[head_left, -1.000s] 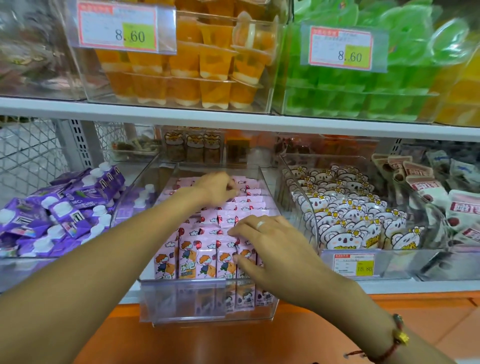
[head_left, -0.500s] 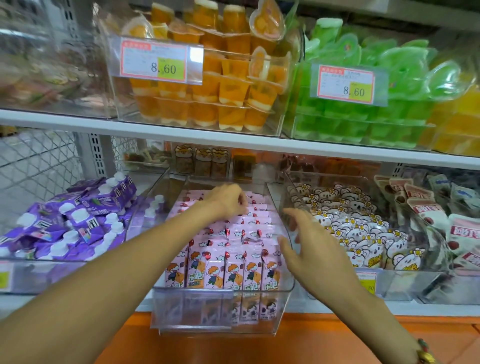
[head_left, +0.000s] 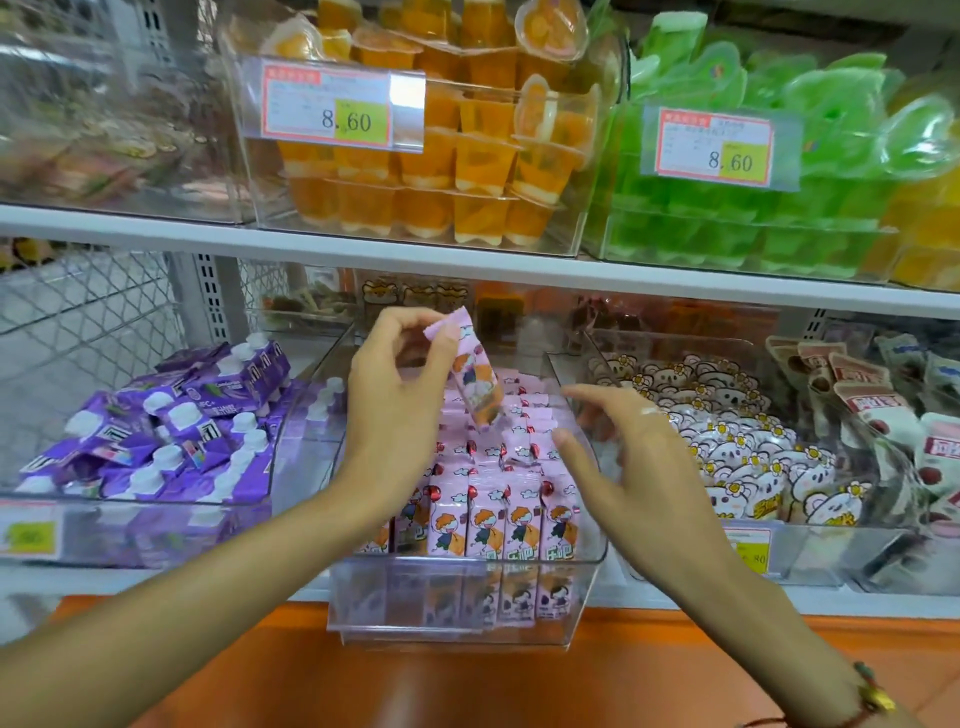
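A clear plastic bin (head_left: 457, 618) on the lower shelf holds rows of pink snack packets (head_left: 498, 519) printed with a cartoon child. My left hand (head_left: 400, 395) pinches one pink packet (head_left: 475, 374) by its top corner and holds it tilted above the back of the bin. My right hand (head_left: 628, 467) hovers over the bin's right side with relaxed, spread fingers, holding nothing. A ring shows on one of its fingers.
Purple spouted pouches (head_left: 171, 431) fill the bin to the left. White bear-face packets (head_left: 727, 447) fill the bin to the right. On the upper shelf (head_left: 467, 270) stand bins of orange jelly cups (head_left: 441, 161) and green jelly cups (head_left: 769, 197) with price tags. An orange ledge (head_left: 467, 675) runs below.
My left hand has lifted a pink packet out of the bin's back rows. My right hand left the front packets and now hovers open at the right.
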